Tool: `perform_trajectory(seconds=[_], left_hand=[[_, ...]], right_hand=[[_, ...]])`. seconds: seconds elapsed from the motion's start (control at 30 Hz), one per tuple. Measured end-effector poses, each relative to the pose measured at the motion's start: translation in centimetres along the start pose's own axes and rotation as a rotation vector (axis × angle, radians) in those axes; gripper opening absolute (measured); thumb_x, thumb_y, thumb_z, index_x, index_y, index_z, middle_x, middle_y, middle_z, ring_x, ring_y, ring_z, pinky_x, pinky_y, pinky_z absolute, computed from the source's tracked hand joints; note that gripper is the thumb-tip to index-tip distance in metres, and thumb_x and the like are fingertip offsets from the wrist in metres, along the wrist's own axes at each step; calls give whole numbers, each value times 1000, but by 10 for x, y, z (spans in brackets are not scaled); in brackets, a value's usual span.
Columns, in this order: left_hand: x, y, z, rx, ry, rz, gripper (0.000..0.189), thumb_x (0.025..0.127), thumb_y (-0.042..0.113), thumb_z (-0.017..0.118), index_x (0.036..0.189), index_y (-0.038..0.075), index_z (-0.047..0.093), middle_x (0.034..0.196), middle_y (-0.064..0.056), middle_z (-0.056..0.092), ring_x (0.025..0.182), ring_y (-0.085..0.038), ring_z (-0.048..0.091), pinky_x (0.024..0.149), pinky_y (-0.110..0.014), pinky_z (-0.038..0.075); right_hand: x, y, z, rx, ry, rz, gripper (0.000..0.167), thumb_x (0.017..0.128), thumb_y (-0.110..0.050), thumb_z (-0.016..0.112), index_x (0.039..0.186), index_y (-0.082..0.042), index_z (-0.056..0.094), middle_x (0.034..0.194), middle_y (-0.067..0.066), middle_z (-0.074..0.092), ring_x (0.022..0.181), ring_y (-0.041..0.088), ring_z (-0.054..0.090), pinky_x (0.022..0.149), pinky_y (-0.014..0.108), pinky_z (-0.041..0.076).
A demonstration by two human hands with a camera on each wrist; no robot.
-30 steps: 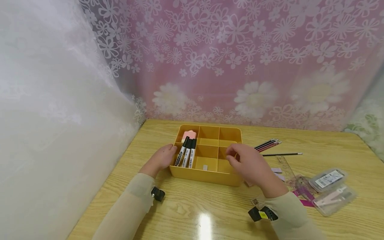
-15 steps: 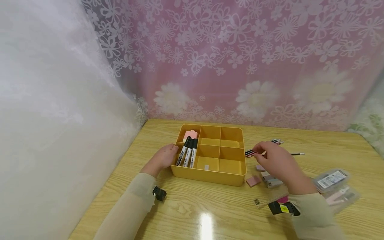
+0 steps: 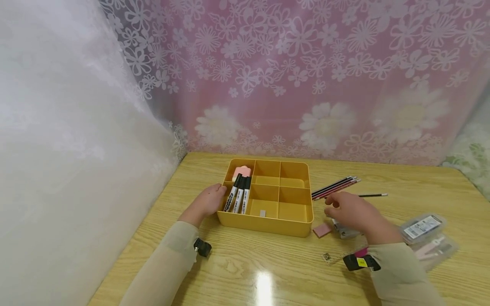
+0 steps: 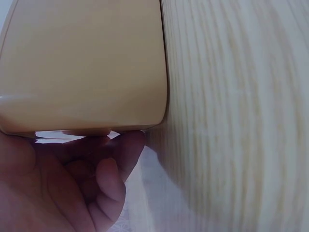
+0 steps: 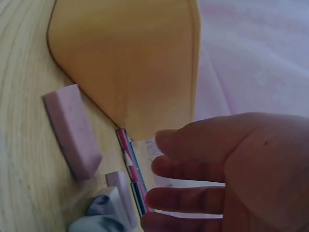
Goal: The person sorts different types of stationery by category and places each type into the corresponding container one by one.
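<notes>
A yellow six-compartment organizer box stands on the table. My left hand holds its left side, thumb at the rim. In the left wrist view, bent fingers lie against the box's side. Several black-capped markers and a pink-and-white item lie in its left compartments, and a small grey piece in the front middle one. My right hand, holding nothing, hovers right of the box over erasers. A pink eraser and several pencils lie close by; the right wrist view shows its fingers loosely extended.
One pencil lies apart behind my right hand. Further right are a clear case with a label and another clear case. A clear ruler lies partly under the right wrist. A floral curtain hangs behind the table.
My right hand has moved from over the box's front right compartment to the right, then slightly down from the pencils toward the erasers. The pencil bundle now lies closer to the box. The left hand stays put.
</notes>
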State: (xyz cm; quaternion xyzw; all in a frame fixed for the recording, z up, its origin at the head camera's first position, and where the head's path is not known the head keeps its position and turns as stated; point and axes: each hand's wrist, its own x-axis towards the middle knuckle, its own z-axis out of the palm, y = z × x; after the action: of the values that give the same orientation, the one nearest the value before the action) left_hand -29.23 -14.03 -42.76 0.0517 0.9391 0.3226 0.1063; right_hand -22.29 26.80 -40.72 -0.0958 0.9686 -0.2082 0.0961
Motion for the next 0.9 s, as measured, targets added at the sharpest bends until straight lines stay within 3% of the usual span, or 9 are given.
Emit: perform_trajectory(seconds=[0.3,0.47,0.63,0.9], left_hand=[[0,1,0,-17,-3,-19,62,110,44,25,152,3,43,152,-17,46,142,-36,40,116,-53,28],[0,0,1,-9,-3,-26,62,110,44,24,154,3,41,154,-17,44,143,-36,38,117,-53,27],[1,-1,1,-5,-4,-23,61,110,43,24,152,3,43,152,-17,46,142,-36,40,117,-53,28],[2,-1,1,-4,-4,-22,62,110,43,24,153,2,42,153,-17,45,142,-36,39,117,-53,27]], right_hand=[[6,4,11,-25,-38,38,32,97,-18,64,125,-2,67,117,15,68,101,35,66,81,57,53],[8,6,19,-95,-11,17,24,96,-13,65,118,-7,72,109,9,70,93,30,67,78,55,54],[7,3,22,-126,10,-15,23,93,-5,63,114,-6,72,107,11,69,93,33,66,78,55,55],[3,-3,17,-148,12,12,15,90,-4,65,101,-12,72,97,8,60,85,28,59,73,51,53]])
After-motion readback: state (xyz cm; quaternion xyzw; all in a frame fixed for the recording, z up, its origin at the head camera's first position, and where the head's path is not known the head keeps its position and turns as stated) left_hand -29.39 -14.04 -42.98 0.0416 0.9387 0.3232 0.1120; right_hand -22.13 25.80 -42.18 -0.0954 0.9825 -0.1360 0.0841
